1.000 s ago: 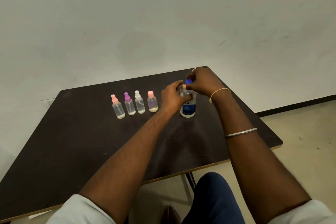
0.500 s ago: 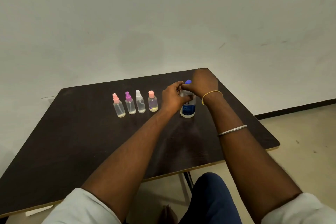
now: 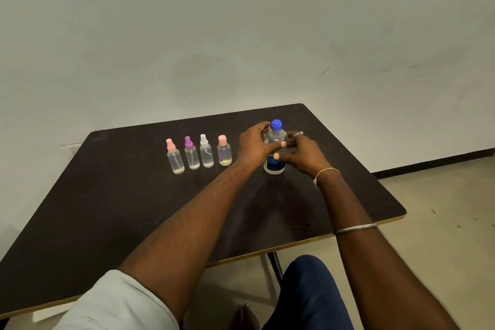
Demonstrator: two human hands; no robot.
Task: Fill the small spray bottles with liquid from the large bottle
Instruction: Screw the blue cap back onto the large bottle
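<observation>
Bottle (image 3: 276, 137) upright, left fingers (image 3: 263, 126) gripping, right fingers (image 3: 295, 135) perhaps touching

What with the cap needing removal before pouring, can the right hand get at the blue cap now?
Probably yes. The blue cap stands uncovered above both hands; the right hand is below it beside the large bottle, which the left hand grips.

We see the large bottle (image 3: 275, 137) upright on the dark worktop (image 3: 128, 209), its blue cap (image 3: 276, 125) on. Our left hand (image 3: 254, 146) grips its shoulder; our right hand (image 3: 304, 153) curls round its right side. Four small spray bottles (image 3: 206, 155) stand in a row to the left.
</observation>
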